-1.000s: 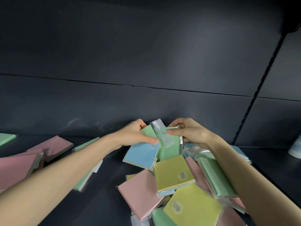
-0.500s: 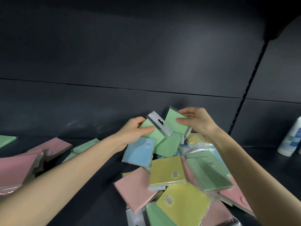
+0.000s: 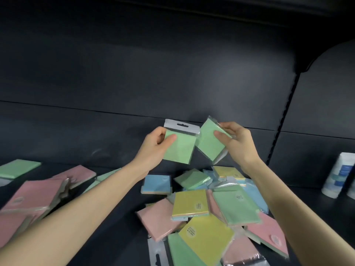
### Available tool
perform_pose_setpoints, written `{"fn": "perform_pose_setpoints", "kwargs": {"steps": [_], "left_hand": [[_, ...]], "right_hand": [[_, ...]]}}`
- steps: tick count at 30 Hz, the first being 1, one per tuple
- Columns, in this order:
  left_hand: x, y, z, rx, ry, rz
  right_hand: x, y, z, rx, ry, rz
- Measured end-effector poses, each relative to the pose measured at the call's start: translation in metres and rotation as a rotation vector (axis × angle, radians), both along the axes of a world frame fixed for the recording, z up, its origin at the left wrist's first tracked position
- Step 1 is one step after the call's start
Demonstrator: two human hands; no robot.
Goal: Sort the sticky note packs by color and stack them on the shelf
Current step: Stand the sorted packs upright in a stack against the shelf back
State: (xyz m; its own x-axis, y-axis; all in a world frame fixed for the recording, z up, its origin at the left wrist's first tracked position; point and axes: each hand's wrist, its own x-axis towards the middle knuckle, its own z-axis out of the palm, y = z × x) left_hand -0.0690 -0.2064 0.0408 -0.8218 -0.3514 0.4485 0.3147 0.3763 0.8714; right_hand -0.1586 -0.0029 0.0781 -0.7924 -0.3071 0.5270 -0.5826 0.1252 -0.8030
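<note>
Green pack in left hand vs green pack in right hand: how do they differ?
The left-hand pack stands near upright with its white hang tab on top; the right-hand pack is turned corner-up, no tab showing on top. The left hand grips its pack's left edge, the right hand its pack's right edge. Both are green, clear-wrapped, held above the pile.

Green pack [image 3: 179,146], second green pack [image 3: 210,143], pink pack [image 3: 159,219], yellow pack [image 3: 190,203], blue pack [image 3: 156,182]; dark shelf [image 3: 115,237].
</note>
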Motion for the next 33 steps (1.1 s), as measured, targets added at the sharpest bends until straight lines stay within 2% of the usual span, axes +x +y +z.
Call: {"fn": "perform_pose_setpoints", "kwargs": {"steps": [8,17,26,33], "left_hand": [[0.075,-0.033,0.01,-0.026,0.045,0.14],[0.201,-0.11,0.011,-0.003,0.035,0.285],[0.351,-0.211,-0.027,0.072,-0.079,0.341],[0.388,-0.269,-0.033,0.123,-0.188,0.367]], "right_hand": [[0.052,-0.039,0.004,-0.032,0.077,0.096],[0.151,-0.133,0.006,-0.053,0.085,0.242],[0.281,-0.249,-0.035,-0.014,0.023,0.34],[0.324,-0.305,-0.038,0.079,0.027,0.336]]}}
